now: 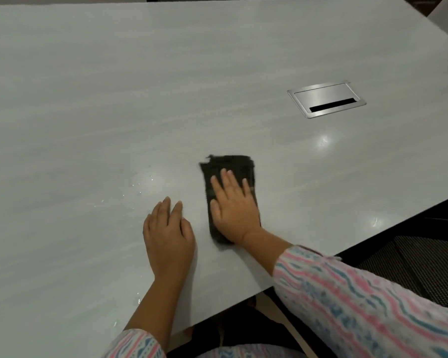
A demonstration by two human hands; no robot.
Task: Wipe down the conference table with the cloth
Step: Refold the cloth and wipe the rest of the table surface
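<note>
The right hand point(233, 205) pressed flat, fingers straight, on the dark cloth point(228, 182) near the table's point(217, 73) front edge, while the left hand point(168, 231) rested flat on the bare top just beside it. Water droplets point(140, 184) lay to the left. A stroke kept short of them would likely leave them there, and a wide one to the right might snag on the metal cable hatch point(326, 99).

2 hands point(168, 236) point(234, 210), 1 cloth point(230, 164), 1 conf. table point(114, 86), 1 cable hatch point(326, 99).

views: 1 | head-worn, wide-angle | faces forward and down over pale grey wood-grain conference tabletop point(114, 86) | close: left hand point(168, 233), right hand point(233, 205) low-centre | far table edge at frame top
</note>
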